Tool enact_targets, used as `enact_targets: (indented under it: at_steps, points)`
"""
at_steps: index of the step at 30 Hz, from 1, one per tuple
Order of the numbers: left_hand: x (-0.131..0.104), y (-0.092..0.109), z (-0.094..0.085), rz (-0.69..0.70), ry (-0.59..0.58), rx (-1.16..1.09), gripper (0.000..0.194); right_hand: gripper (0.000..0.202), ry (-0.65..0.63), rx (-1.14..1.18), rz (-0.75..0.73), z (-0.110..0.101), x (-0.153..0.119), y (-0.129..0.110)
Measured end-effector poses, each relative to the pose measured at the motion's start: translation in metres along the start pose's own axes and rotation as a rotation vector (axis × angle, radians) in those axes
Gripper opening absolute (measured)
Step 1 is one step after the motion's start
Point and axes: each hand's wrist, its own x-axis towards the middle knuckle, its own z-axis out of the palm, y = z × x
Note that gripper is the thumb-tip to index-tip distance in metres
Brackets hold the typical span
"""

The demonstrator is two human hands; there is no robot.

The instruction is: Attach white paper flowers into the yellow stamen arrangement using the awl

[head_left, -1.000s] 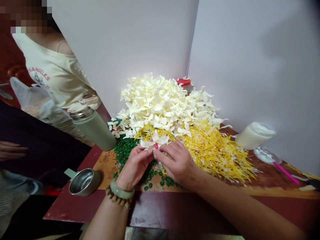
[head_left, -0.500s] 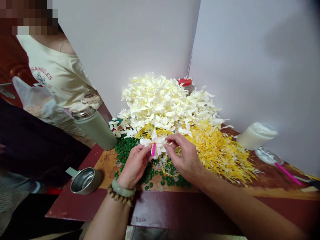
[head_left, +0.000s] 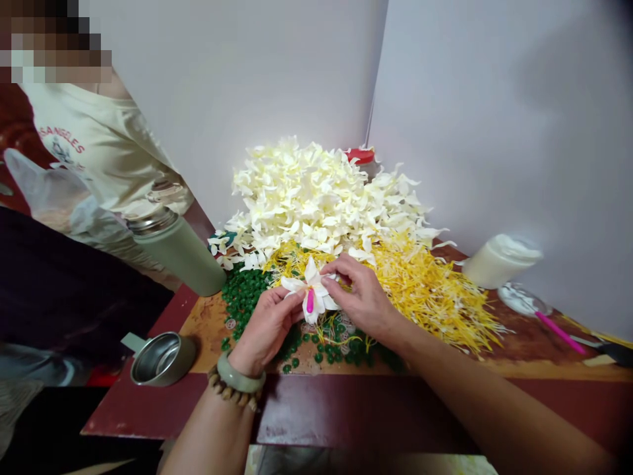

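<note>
Between my hands, above the table, is a white artificial flower (head_left: 312, 280) with a bright pink piece at its centre. My left hand (head_left: 271, 320) pinches a petal on its left side between thumb and fingers. On the flower's right, my right hand (head_left: 363, 297) has thumb and fingertips closed on a petal. Behind it rises a heap of white petals (head_left: 306, 198), with a spread of yellow stamens (head_left: 430, 297) to the right. Small green plastic discs (head_left: 242, 293) lie beneath and left of my hands.
A green thermos (head_left: 180, 251) and its metal-lined cup (head_left: 163, 359) stand on the left of the table. To the right are a white tub (head_left: 502, 260), a small dish (head_left: 523, 298) and a pink-handled tool (head_left: 558, 330). A red-lidded container (head_left: 360, 157) sits behind the petals. Another person (head_left: 99, 145) is at the left.
My right fingers have moved over the flower's upper right petal, closer to its centre. The flower has turned slightly, and the whole view has shifted a little.
</note>
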Motion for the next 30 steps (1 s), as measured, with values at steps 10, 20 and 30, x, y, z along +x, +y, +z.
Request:
enact_targets:
  at_steps: [10, 20, 30]
  points:
    - [0.004, 0.0, -0.002, 0.0, 0.027, -0.033, 0.013, 0.01, 0.007, 0.235, 0.187, -0.002, 0.002, -0.006]
    - [0.004, 0.0, -0.001, -0.001, 0.11, -0.07, 0.012, 0.013, 0.075, -0.094, -0.055, 0.0, -0.003, -0.009]
    - [0.001, 0.002, 0.002, 0.01, 0.011, -0.052, 0.009, 0.007, 0.126, -0.01, 0.079, 0.007, -0.004, -0.003]
